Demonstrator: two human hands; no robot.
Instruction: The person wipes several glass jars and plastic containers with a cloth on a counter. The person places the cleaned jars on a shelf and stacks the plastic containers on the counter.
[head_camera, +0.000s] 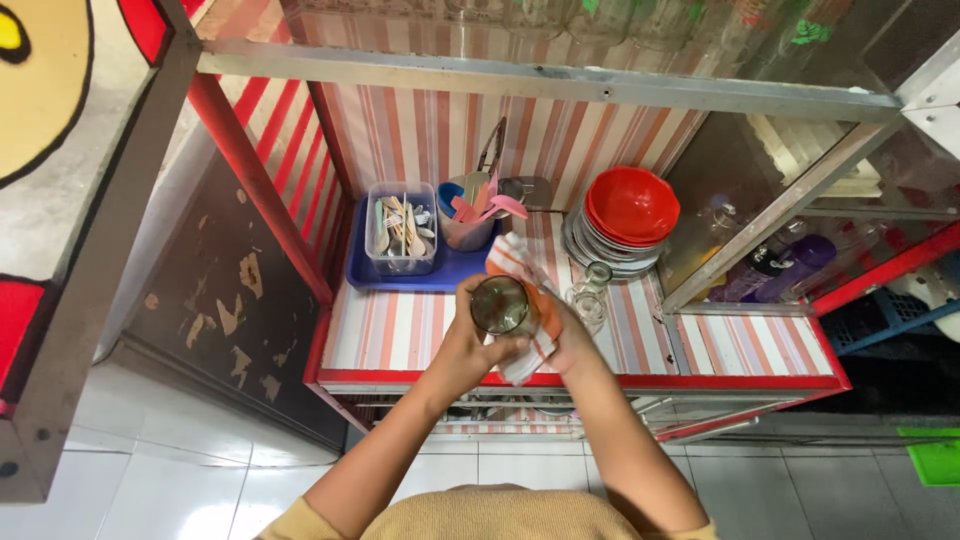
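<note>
My left hand (468, 345) grips a clear drinking glass (500, 306), seen from above with its mouth toward the camera. My right hand (572, 338) holds a white cloth with orange-red stripes (517, 258) against the glass's right side; the cloth drapes over and under the glass. Both hands are above the front part of a striped shelf (400, 330) in a red-framed cabinet.
On the shelf stand a blue tray (362, 272) with a clear box of spoons (402, 228), a cup of utensils (470, 215), small glasses (590, 295), and stacked plates topped by red bowls (630, 205). Bottles (780, 265) sit behind glass at right. A metal bar (550, 78) crosses above.
</note>
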